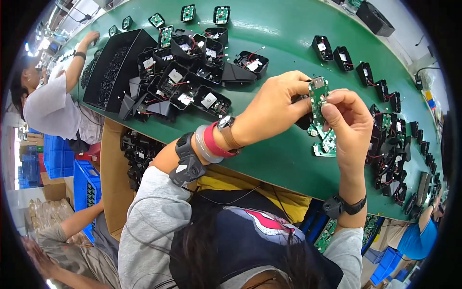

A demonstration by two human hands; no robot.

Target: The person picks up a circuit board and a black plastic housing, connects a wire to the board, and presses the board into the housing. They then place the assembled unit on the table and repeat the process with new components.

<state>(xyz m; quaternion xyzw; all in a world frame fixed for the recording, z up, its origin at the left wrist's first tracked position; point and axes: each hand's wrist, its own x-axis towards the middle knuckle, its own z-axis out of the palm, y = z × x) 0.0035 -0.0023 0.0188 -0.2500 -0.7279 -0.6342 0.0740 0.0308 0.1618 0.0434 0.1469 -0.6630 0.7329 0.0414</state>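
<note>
My left hand (281, 103) is closed, its thumb and fingers around a narrow green circuit board (316, 89) with a metal port at its top end. The board is held upright above the table. My right hand (351, 118) pinches at the middle of the board, by a small white part (323, 99) that may be a connector. A dark piece shows just under my left fingers, mostly hidden. Below my hands, more green circuit boards (327, 144) lie on the green table (269, 159).
Left, black plastic housings (175, 77) with red wires are heaped by a black bin (115, 67) of small dark parts. More housings (387, 144) crowd the right. Single housings and boards stand along the far side. Other people (53, 106) sit nearby. A cardboard box (113, 178) stands at the table's near edge.
</note>
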